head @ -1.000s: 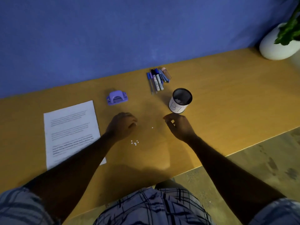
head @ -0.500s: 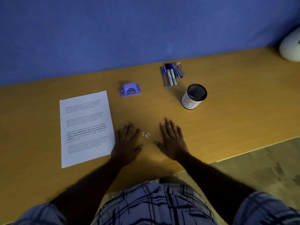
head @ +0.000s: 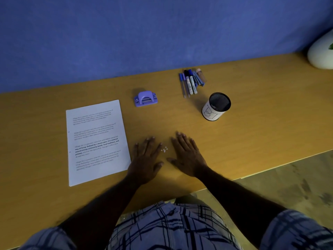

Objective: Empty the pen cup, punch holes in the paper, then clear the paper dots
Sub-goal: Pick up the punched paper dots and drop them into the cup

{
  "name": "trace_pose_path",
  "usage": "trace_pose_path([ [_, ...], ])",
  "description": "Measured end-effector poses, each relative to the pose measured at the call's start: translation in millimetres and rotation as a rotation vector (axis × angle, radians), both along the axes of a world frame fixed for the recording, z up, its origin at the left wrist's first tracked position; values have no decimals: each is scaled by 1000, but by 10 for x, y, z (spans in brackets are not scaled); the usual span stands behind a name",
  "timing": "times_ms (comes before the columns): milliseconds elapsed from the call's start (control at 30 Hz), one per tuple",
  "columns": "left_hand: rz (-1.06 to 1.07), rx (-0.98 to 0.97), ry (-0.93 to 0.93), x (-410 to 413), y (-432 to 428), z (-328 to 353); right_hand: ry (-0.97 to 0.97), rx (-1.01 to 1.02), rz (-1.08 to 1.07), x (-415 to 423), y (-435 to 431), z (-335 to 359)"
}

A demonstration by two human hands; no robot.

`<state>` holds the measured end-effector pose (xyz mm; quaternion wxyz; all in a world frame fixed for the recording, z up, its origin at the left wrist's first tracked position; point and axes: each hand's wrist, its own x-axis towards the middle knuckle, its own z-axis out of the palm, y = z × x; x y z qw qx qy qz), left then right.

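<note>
Several small white paper dots [head: 164, 149] lie in a cluster on the wooden desk [head: 252, 127]. My left hand [head: 146, 159] rests flat just left of them, fingers spread, holding nothing. My right hand [head: 187, 154] lies flat just right of them, also empty. A printed sheet of paper [head: 96, 139] lies left of my left hand. The purple hole punch [head: 145, 98] sits beyond it. A black mesh pen cup [head: 216, 106] with a white label stands upright at the right. Several pens and markers [head: 191, 81] lie in a bunch behind the cup.
A blue wall runs along the back of the desk. A white rounded pot [head: 320, 53] stands at the far right corner. The desk's front edge runs close to my body, with the floor [head: 288, 186] at the lower right.
Both hands have gone from curled fingers near the dots and the cup to lying flat and spread on either side of the dots. The view has shifted to the left.
</note>
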<state>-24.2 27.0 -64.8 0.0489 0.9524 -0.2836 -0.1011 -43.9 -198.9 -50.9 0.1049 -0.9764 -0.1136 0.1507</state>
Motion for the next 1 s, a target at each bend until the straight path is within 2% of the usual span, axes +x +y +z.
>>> trace_pose_path([
  [233, -13, -7, 9, 32, 58, -15, -49, 77, 177, -121, 103, -14],
  [333, -3, -2, 14, 42, 49, -13, -23, 137, 3, -87, 12, 21],
  [400, 5, 0, 25, 45, 47, -11, -6, 91, -98, -74, -19, 14],
  [600, 15, 7, 38, 50, 39, -9, -2, -5, -64, -113, 126, -47],
  [733, 10, -4, 61, 67, 47, 6, -39, -4, 58, -96, 169, -60],
  [900, 79, -149, 109, 155, 2, 130, -85, 119, -73, -5, 184, 53],
  [1000, 135, -221, 77, 244, -45, 190, -70, 182, -115, 98, 192, 95],
])
